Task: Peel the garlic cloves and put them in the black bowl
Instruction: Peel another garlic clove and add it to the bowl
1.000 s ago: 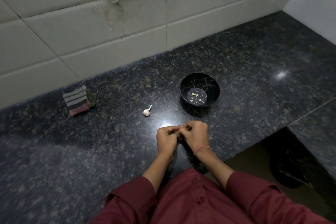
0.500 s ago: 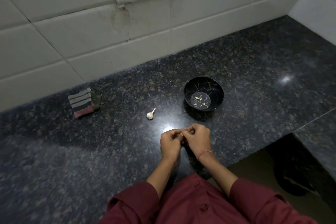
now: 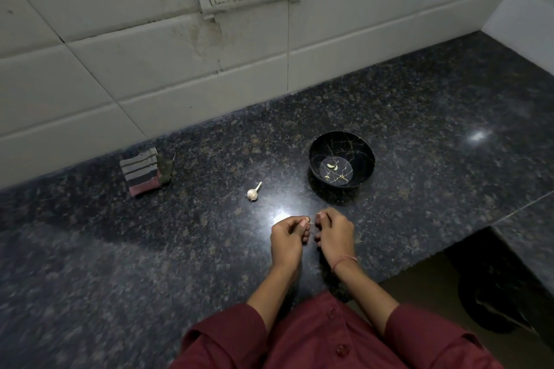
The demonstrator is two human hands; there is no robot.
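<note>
Near the black bowl (image 3: 358,154), left hand (image 3: 287,235) and right hand (image 3: 333,233) curl close together; whether they grip anything cannot be told.

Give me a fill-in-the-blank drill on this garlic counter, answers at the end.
1. Peeled cloves lie inside the black ___.
2. The garlic bulb lies to the ___ of the bowl.
3. A thread band circles the person's ___ wrist.
4. The striped cloth lies near the tiled ___.
Missing words: bowl, left, right, wall.
</note>
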